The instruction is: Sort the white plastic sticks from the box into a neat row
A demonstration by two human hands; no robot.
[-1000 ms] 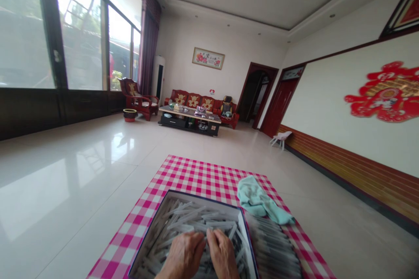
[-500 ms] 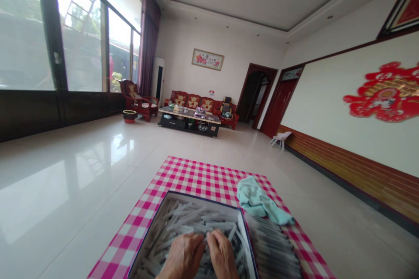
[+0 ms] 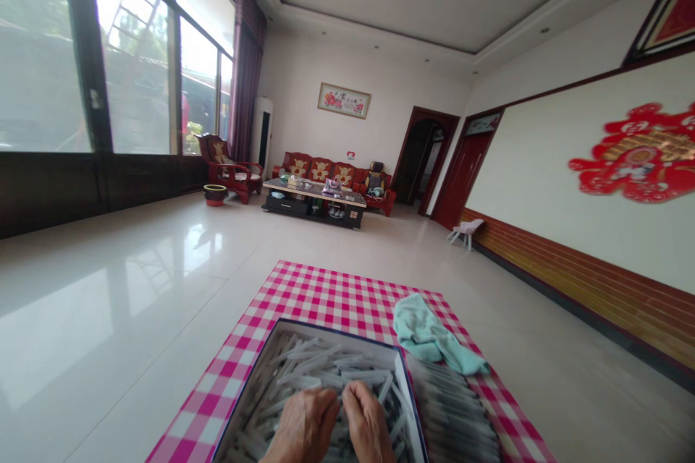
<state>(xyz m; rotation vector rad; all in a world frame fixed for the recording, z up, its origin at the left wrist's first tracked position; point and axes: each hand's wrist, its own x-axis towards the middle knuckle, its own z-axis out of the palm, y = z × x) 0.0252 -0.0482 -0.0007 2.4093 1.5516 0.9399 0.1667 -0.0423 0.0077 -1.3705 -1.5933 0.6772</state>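
My left hand (image 3: 305, 421) and my right hand (image 3: 367, 418) are held close together over a shallow box (image 3: 411, 387) with a dark blue rim. The fingers of both are closed in a pinch, tips facing each other. Whatever they grip, if anything, is hidden behind the knuckles. Beneath and around them, the box is filled with many loose, translucent whitish plastic sticks or tubes (image 3: 309, 362) lying at all angles. Just right of the box lies a row of dark and clear slender pieces (image 3: 456, 409), blurred in the picture.
A pink-and-white checked tablecloth (image 3: 320, 289) covers the surface under the box. A crumpled mint-green cloth (image 3: 428, 329) lies at its right, beyond the row of pieces. Farther off are a low table (image 3: 315, 195), a red wooden armchair (image 3: 231, 170) and a small stool (image 3: 465, 230).
Both hands keep almost the same place and pinch over the box. The view has shifted very slightly; nothing else visibly differs.
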